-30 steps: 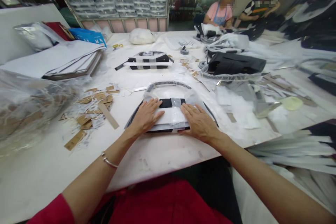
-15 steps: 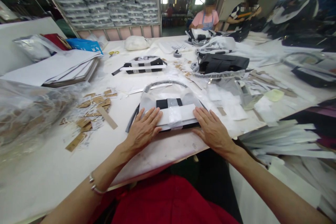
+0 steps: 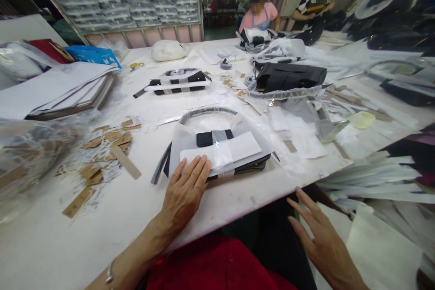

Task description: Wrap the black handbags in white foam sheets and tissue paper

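In the head view, resting the left hand (image 3: 185,195) palm down on the near left part of a flat black-and-grey bag (image 3: 222,136). Stretching the left grip out flat, with fingers close together and tips on a long white rectangular strip (image 3: 246,146), laid over the surface rather than curled round it. Located near the front edge of the white tabletop (image 3: 118,217), lying flat, with a dark arched handle (image 3: 210,109) on its far side. Crossed at the front by the white strip and by a clear shiny band (image 3: 222,152) over it, with a small black rectangular block (image 3: 204,139) just beyond.

Holding the right hand (image 3: 321,235) past the near edge of the tabletop, well apart from the bag, with the right grip spread and its fingers slightly bent. Hard to tell whether touching the pale thin sheets (image 3: 377,240) beside it.

Strewn to the left of the bag with small brown paper tags (image 3: 117,137) and a flat taupe strip (image 3: 125,162). Set beyond the bag with a strapped black-and-white bundle (image 3: 180,85) and, farther right, a dark grey soft bag (image 3: 290,77). Seated or standing past these, a person in a pink top and blue apron (image 3: 260,18).
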`<action>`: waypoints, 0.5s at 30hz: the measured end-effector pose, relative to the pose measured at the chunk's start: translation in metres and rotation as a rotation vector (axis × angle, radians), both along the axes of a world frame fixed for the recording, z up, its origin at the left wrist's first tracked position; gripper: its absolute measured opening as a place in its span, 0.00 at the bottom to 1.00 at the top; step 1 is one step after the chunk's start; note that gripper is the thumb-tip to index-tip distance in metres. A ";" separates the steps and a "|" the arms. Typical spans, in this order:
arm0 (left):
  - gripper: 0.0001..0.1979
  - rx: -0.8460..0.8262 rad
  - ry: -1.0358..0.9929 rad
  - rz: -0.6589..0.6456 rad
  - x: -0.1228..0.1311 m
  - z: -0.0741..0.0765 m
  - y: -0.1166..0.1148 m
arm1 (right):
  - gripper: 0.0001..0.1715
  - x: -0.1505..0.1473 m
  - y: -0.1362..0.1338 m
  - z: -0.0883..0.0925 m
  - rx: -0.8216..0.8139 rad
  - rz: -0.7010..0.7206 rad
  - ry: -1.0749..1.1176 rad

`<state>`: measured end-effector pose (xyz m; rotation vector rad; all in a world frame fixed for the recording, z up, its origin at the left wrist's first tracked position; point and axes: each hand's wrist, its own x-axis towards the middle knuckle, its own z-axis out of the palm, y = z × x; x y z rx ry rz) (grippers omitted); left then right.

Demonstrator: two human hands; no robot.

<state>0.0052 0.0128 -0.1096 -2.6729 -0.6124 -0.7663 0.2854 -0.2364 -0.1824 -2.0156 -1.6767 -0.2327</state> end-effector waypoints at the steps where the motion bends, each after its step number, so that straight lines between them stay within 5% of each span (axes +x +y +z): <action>1: 0.27 -0.003 0.013 0.006 0.000 -0.001 0.000 | 0.21 -0.003 -0.001 -0.005 -0.013 -0.012 0.007; 8: 0.33 -0.007 0.063 -0.012 -0.007 -0.007 0.005 | 0.20 -0.002 -0.023 -0.044 -0.104 -0.062 -0.022; 15: 0.34 -0.070 -0.032 -0.032 -0.002 -0.013 0.007 | 0.20 0.033 -0.131 -0.112 -0.307 -0.547 -0.054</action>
